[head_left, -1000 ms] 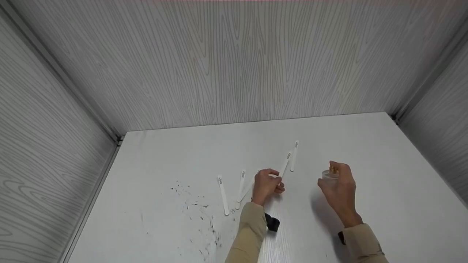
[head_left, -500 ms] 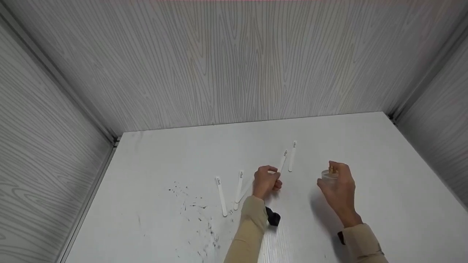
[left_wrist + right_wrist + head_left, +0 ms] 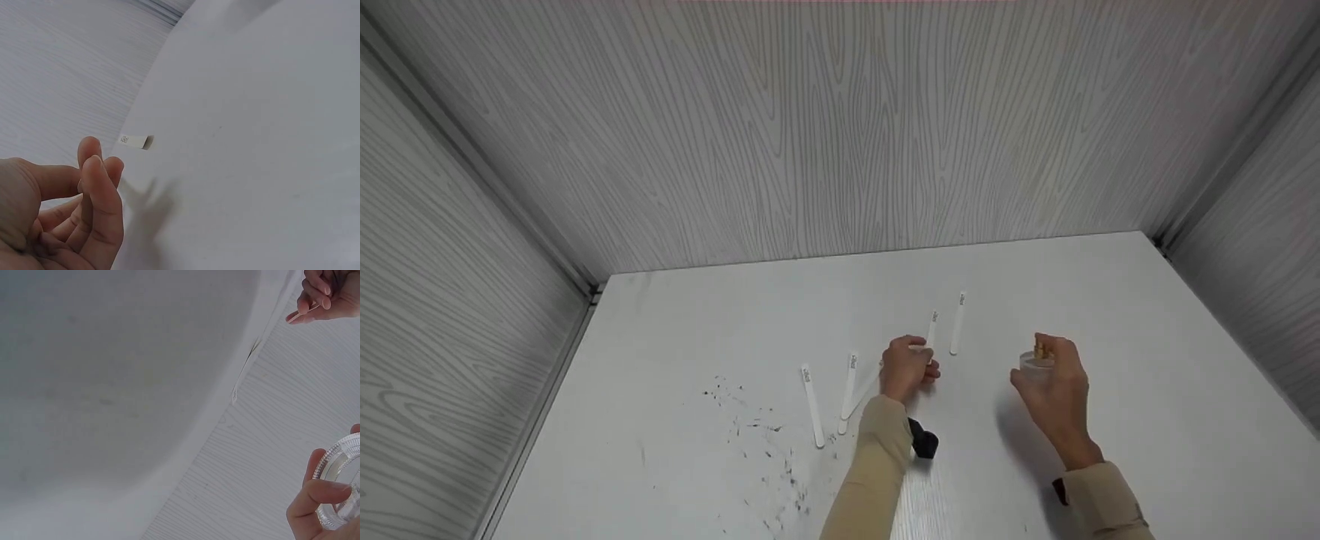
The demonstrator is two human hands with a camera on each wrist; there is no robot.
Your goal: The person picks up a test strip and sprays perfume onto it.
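In the head view, my left hand pinches a white printed strip between thumb and fingers, its printed end pointing away. The right wrist view also has this left hand at top right, with the strip's tip poking out. My right hand grips a clear round glass container with a gold-coloured top, held above the table. Ribbed glass shows between its fingers in the right wrist view. Another white strip lies just right of the pinched one.
Left of my left hand, white strips lie on the white table, with one more slanting under the hand. Dark specks mark the table. Wood-grain panels stand behind and at both sides.
The strip in my left hand has swung leftward from its slant, nearer to upright in view, and less of it shows. The left hand has shifted slightly; the right hand stays nearly still.
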